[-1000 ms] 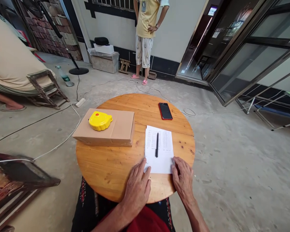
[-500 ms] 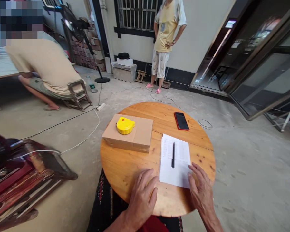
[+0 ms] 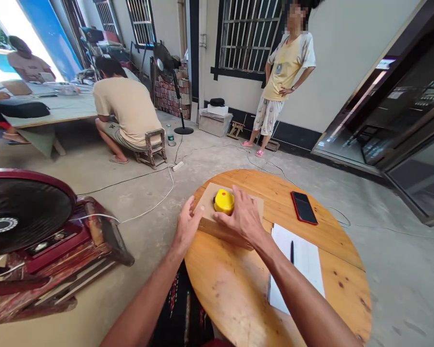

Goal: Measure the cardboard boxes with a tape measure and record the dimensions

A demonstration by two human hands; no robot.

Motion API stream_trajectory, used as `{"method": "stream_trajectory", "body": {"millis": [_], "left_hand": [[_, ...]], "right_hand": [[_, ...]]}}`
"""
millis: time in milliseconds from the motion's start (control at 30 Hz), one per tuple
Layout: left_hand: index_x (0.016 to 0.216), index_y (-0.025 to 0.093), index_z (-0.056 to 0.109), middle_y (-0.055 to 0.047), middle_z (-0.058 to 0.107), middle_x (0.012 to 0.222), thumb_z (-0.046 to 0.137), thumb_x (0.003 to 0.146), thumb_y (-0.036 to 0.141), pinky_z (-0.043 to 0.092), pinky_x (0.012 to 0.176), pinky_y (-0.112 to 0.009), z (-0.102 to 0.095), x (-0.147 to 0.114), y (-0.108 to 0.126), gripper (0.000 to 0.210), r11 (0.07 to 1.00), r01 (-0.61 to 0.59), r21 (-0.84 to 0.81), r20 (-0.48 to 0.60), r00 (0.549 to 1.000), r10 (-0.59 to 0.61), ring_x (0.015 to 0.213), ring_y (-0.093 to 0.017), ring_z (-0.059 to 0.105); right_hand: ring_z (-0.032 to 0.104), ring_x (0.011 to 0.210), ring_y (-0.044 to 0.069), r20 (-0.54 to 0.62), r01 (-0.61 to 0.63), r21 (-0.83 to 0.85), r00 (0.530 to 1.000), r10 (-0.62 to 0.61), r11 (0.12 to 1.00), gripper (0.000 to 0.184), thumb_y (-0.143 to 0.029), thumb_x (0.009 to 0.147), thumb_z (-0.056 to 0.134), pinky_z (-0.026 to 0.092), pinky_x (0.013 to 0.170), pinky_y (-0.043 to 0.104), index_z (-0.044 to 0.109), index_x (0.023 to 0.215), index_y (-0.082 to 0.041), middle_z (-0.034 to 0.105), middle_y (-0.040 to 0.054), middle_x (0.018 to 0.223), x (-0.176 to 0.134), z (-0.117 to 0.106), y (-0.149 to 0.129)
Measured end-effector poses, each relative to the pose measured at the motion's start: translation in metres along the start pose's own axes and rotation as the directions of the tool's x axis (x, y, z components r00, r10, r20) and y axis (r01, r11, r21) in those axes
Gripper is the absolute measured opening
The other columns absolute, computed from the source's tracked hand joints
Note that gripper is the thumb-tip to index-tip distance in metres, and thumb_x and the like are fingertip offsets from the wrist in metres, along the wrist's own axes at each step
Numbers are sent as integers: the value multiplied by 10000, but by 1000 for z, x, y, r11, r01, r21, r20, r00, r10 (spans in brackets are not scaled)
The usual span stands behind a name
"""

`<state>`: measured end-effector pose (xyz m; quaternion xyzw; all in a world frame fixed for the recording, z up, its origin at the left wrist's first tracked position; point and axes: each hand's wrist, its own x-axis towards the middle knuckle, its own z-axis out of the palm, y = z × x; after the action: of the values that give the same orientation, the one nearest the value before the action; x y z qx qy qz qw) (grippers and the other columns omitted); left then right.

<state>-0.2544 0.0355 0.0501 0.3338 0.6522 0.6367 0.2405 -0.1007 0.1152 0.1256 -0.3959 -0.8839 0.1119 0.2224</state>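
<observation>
A yellow tape measure [image 3: 223,201] with a red dot lies on top of a closed cardboard box [image 3: 224,231] on a round wooden table. My right hand [image 3: 244,214] is at the tape measure's right side, thumb near its front edge and fingers stretched past it, apart from the thumb. Whether the fingers press on it I cannot tell. My left hand [image 3: 188,224] is at the box's left edge, open, with the thumb at the top corner and the fingers along the side. White papers [image 3: 307,260] with a black pen [image 3: 292,251] lie partly under my right forearm.
A red-edged phone [image 3: 304,208] lies on the round table [image 3: 235,289]. At left stands a dark red fan-like appliance [image 3: 58,241] on a wooden frame. Cables [image 3: 148,212] cross the floor. One person [image 3: 130,106] sits on a low chair; another [image 3: 284,77] stands by the wall.
Both my hands have moved from the table's near edge forward and left to the box and the tape measure. The view has turned left.
</observation>
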Motion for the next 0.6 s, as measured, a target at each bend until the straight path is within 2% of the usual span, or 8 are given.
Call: {"method": "stream_trajectory", "body": {"millis": [67, 133, 200, 300, 367, 433, 500, 600], "left_hand": [[1304, 156, 579, -140, 640, 1273, 635, 829, 456, 479, 1001, -412, 4, 3, -1, 565, 999, 11, -37, 53, 999, -9, 1169, -292, 605], [1271, 147, 605, -129, 688, 1195, 612, 842, 472, 511, 952, -394, 6, 0, -2, 538, 998, 12, -54, 88, 996, -7, 1093, -282, 648], [1300, 147, 583, -122, 689, 1204, 568, 872, 476, 519, 938, -377, 4, -9, -4, 540, 997, 9, -78, 120, 993, 0, 1082, -270, 656], [1383, 161, 505, -110, 640, 1305, 533, 894, 473, 493, 986, -362, -7, -31, -11, 581, 996, -7, -84, 115, 993, 17, 1187, -266, 606], [1417, 164, 467, -106, 610, 1350, 545, 883, 483, 475, 1016, -362, -15, -50, -22, 627, 999, -5, -52, 90, 996, 9, 1250, -274, 564], [1406, 167, 476, -108, 614, 1343, 574, 861, 495, 473, 1024, -372, -22, -71, -37, 644, 1000, 19, -18, 60, 998, -18, 1247, -287, 567], [1399, 178, 476, -109, 599, 1364, 597, 852, 493, 469, 1030, -371, -25, -90, -55, 643, 999, 28, -25, 75, 997, -26, 1261, -283, 557], [1339, 161, 527, -130, 625, 1323, 601, 849, 512, 463, 1036, -393, -22, -110, -74, 608, 998, 66, 2, 82, 994, -66, 1236, -287, 576]], "right_hand": [[551, 1200, 377, 32, -40, 92, 999, 37, 995, 750, -408, 726, 710, 387, 1021, 533, 503, 1363, -72, 614, 233, 1291, 10, 4, -6], [596, 1123, 334, 1, -138, 333, 989, 146, 933, 644, -401, 715, 711, 435, 976, 477, 581, 1281, -123, 657, 177, 1235, 1, 1, 0], [621, 1059, 295, -47, -211, 644, 948, 314, 735, 589, -459, 718, 706, 480, 910, 430, 616, 1231, -183, 677, 116, 1203, -25, -7, 14], [620, 1063, 262, -140, -80, 938, 805, 576, 339, 504, -473, 726, 692, 479, 917, 404, 655, 1161, -221, 693, 62, 1162, -79, -24, 38], [644, 1000, 245, -79, -24, 991, 691, 718, 131, 412, -470, 733, 676, 506, 882, 405, 699, 1070, -233, 707, 41, 1109, -114, -30, 49], [664, 951, 245, 29, -29, 999, 621, 783, -14, 361, -462, 725, 681, 534, 848, 420, 726, 1004, -236, 717, 36, 1084, -141, -31, 54], [672, 946, 248, 103, -44, 994, 597, 796, -95, 340, -454, 716, 696, 555, 815, 412, 735, 979, -242, 726, 35, 1074, -158, -26, 56], [665, 978, 238, 96, -41, 995, 590, 802, -89, 345, -447, 732, 690, 568, 762, 348, 728, 1012, -249, 736, 33, 1058, -169, -15, 59]]}}
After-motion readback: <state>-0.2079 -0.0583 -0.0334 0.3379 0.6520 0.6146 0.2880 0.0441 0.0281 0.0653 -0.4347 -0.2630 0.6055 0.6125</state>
